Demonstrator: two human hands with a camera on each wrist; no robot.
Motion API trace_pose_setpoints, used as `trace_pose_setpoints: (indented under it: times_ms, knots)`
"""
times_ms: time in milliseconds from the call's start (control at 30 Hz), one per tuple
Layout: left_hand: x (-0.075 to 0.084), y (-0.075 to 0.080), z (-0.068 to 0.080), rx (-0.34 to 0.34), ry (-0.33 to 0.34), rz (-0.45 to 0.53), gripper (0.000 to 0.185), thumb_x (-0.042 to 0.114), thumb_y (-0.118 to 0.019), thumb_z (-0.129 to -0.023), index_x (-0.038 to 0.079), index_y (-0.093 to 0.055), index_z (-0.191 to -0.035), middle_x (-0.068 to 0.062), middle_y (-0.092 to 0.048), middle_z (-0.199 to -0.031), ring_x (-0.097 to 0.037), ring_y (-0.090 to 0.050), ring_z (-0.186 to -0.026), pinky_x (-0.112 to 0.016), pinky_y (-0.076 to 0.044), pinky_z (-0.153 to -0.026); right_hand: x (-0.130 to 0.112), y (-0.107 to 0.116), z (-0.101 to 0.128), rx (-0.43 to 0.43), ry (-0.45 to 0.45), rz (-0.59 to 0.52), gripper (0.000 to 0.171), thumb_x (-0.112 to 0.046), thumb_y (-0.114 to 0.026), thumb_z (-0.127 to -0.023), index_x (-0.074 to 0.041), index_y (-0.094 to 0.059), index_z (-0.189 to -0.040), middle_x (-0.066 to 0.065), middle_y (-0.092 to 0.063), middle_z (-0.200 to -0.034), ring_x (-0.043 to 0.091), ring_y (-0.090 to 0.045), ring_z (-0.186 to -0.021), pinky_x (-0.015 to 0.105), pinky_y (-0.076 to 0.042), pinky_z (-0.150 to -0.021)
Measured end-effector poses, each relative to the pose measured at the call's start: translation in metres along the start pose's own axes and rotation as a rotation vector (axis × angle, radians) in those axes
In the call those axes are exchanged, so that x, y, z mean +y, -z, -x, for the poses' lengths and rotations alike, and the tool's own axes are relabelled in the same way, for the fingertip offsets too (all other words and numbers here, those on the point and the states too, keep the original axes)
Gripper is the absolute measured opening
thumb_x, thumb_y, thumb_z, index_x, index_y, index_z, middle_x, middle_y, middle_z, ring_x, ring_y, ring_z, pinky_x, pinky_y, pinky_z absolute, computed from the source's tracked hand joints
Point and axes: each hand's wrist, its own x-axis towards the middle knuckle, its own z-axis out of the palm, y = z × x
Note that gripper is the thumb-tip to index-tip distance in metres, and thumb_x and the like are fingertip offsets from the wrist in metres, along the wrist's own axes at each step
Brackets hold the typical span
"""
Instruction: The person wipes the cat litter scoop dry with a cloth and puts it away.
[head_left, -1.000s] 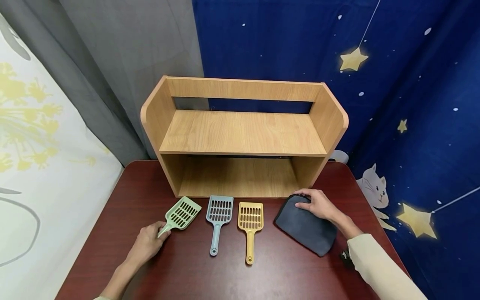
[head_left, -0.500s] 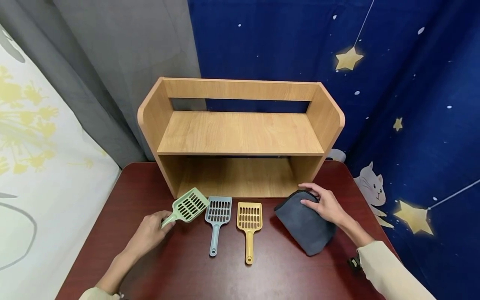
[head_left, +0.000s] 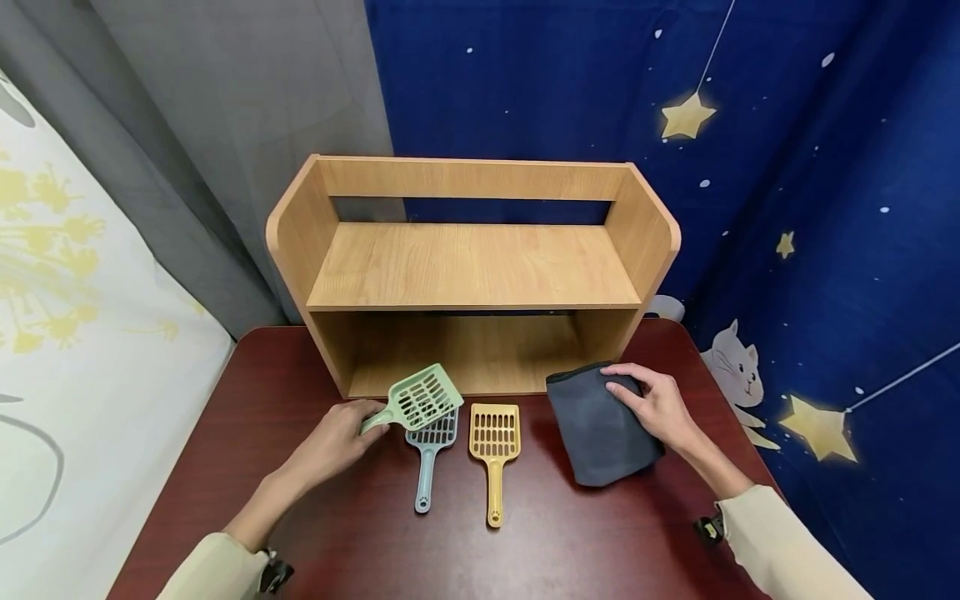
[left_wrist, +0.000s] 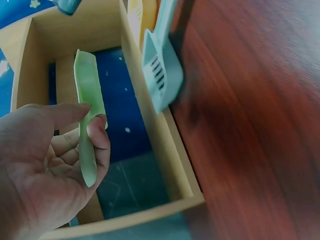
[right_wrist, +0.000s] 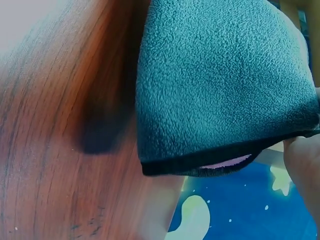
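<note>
My left hand [head_left: 333,442] pinches the green scoop [head_left: 420,396] by its handle, head raised over the blue scoop [head_left: 429,454] just beyond my fingers, while right hand [head_left: 656,408] grips the grey cloth's [head_left: 600,429] far edge, lifting it off the counter [head_left: 480,542] w/ curled fingers.

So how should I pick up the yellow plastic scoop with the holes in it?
Grab the yellow slotted plastic scoop by its long thin handle, coming from the near table edge. The handle points toward you with bare table on both sides, so your fingers can probably pinch it easily. The wide head lies flat and is harder to hold.
</note>
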Motion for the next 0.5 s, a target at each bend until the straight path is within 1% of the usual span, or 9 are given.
trace_pose_setpoints:
  times_ms: [100,167,233,300,333,400,433,500]
  knots:
    - [0.006,-0.005,-0.008,-0.01,-0.03,0.009,0.018,0.004,-0.079,-0.092,0.003,-0.077,-0.11,0.0,-0.075,-0.098,-0.012,-0.062,-0.083,-0.034,-0.052,-0.075,-0.001,0.0,-0.001,0.007,0.006,0.004,0.023,0.017,-0.074,-0.088,0.006,-0.078,-0.108,0.023,-0.077,-0.105,0.0,-0.069,-0.105,0.009,-0.047,-0.089]
    - [0.01,-0.008,-0.012,-0.025,-0.039,0.019,0.019,0.006,-0.079,-0.093,0.003,-0.077,-0.111,0.0,-0.074,-0.098,-0.011,-0.061,-0.082,-0.034,-0.051,-0.074,-0.001,0.0,-0.002,0.01,-0.02,-0.004,0.023,0.016,-0.074,-0.089,0.007,-0.078,-0.11,0.024,-0.077,-0.106,-0.002,-0.067,-0.104,0.009,-0.047,-0.088]
    - [0.013,-0.011,-0.016,-0.035,-0.049,0.02,0.02,0.007,-0.078,-0.094,0.002,-0.076,-0.114,-0.002,-0.075,-0.101,-0.013,-0.062,-0.085,-0.034,-0.052,-0.076,0.004,0.0,-0.002,0.009,-0.06,-0.019,0.025,0.014,-0.075,-0.09,0.006,-0.077,-0.114,0.024,-0.077,-0.111,-0.011,-0.061,-0.083,0.007,-0.045,-0.074]
    - [0.017,-0.013,-0.019,-0.044,-0.067,0.016,0.023,0.008,-0.078,-0.095,0.001,-0.076,-0.116,-0.005,-0.076,-0.106,-0.016,-0.066,-0.089,-0.038,-0.054,-0.079,0.011,0.0,-0.002,0.0,-0.104,-0.032,0.029,0.01,-0.076,-0.091,0.003,-0.077,-0.119,0.022,-0.076,-0.117,-0.013,-0.047,-0.063,0.011,-0.04,-0.059]
    - [0.018,-0.014,-0.021,-0.052,-0.076,0.009,0.024,0.009,-0.077,-0.096,0.0,-0.075,-0.118,-0.007,-0.076,-0.109,-0.017,-0.068,-0.092,-0.039,-0.055,-0.08,0.014,0.0,-0.002,-0.009,-0.127,-0.04,0.032,0.007,-0.077,-0.091,0.001,-0.076,-0.122,0.021,-0.075,-0.12,-0.011,-0.039,-0.056,0.014,-0.037,-0.053]
    - [0.022,-0.016,-0.024,-0.063,-0.084,-0.006,0.026,0.011,-0.077,-0.097,0.0,-0.075,-0.121,-0.01,-0.076,-0.115,-0.019,-0.069,-0.097,-0.043,-0.055,-0.083,0.018,0.001,-0.001,-0.029,-0.176,-0.066,0.036,0.001,-0.079,-0.093,-0.004,-0.075,-0.129,0.018,-0.074,-0.126,-0.006,-0.036,-0.053,0.016,-0.037,-0.051]
    - [0.024,-0.017,-0.025,-0.067,-0.088,-0.015,0.027,0.012,-0.076,-0.097,0.001,-0.074,-0.122,-0.011,-0.076,-0.117,-0.021,-0.07,-0.099,-0.045,-0.055,-0.084,0.019,0.002,-0.001,-0.039,-0.202,-0.084,0.039,-0.003,-0.08,-0.093,-0.007,-0.074,-0.131,0.015,-0.073,-0.127,-0.004,-0.046,-0.056,0.016,-0.043,-0.054]
    - [0.027,-0.019,-0.029,-0.08,-0.094,-0.029,0.03,0.015,-0.076,-0.098,0.002,-0.074,-0.125,-0.011,-0.076,-0.12,-0.022,-0.071,-0.102,-0.047,-0.056,-0.086,0.017,0.003,-0.001,-0.059,-0.246,-0.151,0.045,-0.005,-0.081,-0.093,-0.009,-0.071,-0.137,0.014,-0.071,-0.131,0.004,-0.064,-0.073,0.017,-0.053,-0.067]
